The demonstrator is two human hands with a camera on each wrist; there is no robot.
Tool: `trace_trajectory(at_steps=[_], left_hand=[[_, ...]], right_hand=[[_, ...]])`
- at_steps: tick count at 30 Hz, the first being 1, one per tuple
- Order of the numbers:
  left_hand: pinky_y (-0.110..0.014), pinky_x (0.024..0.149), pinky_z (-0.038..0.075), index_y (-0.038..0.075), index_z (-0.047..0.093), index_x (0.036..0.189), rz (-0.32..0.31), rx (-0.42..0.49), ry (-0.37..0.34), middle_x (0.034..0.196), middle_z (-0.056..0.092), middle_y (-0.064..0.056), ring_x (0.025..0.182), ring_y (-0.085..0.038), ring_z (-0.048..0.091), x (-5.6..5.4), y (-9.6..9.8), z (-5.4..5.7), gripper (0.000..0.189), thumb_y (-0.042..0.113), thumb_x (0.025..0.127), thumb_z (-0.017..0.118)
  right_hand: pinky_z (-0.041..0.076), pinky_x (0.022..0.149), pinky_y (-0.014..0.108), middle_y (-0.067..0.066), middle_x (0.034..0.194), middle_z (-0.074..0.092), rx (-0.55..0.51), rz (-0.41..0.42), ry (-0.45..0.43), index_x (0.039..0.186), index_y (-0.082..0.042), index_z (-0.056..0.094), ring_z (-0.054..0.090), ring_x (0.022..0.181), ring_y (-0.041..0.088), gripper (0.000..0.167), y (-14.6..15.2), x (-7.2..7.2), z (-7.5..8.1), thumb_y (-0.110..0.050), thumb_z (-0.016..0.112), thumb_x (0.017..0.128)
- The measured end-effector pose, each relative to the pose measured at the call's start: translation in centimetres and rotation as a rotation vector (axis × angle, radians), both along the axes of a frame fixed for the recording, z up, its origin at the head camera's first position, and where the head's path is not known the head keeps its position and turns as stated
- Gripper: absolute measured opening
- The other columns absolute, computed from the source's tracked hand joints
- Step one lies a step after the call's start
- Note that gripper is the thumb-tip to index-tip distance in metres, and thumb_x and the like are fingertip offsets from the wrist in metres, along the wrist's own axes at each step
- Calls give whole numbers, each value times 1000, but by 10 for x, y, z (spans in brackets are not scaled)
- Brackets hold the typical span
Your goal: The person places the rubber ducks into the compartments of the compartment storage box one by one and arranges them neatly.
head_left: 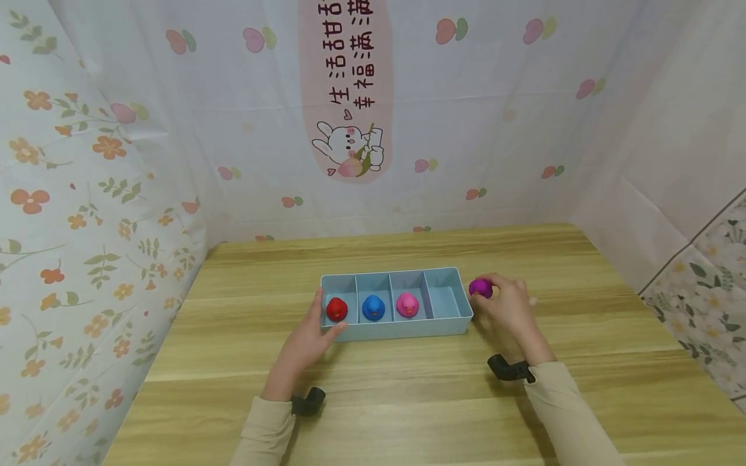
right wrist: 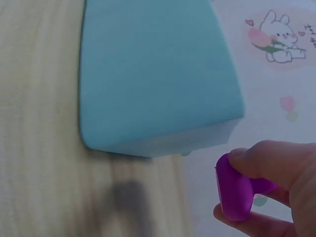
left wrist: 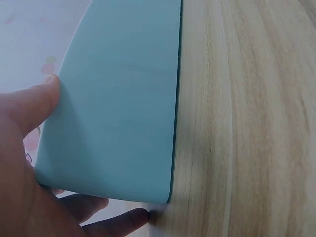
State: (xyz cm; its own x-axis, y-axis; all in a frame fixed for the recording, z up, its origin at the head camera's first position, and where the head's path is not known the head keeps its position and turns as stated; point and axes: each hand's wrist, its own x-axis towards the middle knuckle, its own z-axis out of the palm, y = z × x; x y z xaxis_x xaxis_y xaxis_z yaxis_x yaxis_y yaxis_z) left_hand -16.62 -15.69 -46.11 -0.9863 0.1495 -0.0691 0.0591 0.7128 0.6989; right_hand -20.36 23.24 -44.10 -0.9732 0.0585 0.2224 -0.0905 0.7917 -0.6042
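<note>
A light blue box with several compartments in a row stands on the table. From the left, a red toy duck, a blue duck and a pink duck each sit in their own compartment; the rightmost compartment holds nothing. My left hand grips the box's left end, thumb on the front rim and fingers around the end wall. Just off the right end, my right hand pinches a purple duck between thumb and fingers, held above the tabletop.
The wood-grain table extends around the box on all sides. A patterned cloth with a rabbit drawing hangs behind it, and flowered cloth covers the left side. Dark wrist mounts sit on both wrists.
</note>
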Motion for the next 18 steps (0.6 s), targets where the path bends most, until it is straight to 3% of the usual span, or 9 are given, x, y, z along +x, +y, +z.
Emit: trace_trajectory(at_steps=[7,15,18], left_hand=[[-55,111,29,11,0,155,2,0,3,160,16,-13,143,-37,26,0,0,0,93,45,91,59],[-55,111,31,11,0,155,1,-7,6,160,16,-13,142,-37,27,0,-1,-1,93,47,91,58],[-54,111,30,11,0,155,1,-1,7,160,16,-13,142,-37,27,0,-1,-1,93,46,91,58]], right_hand=[[21,80,67,22,107,68,8,8,41,108,-8,66,41,97,39,32,-3,-4,9,-18,72,79],[22,77,51,18,108,68,39,76,-6,111,-9,64,42,97,33,34,-13,-5,21,-21,71,80],[22,78,52,17,109,68,43,109,-6,111,-8,63,43,96,32,36,-19,-5,25,-20,72,79]])
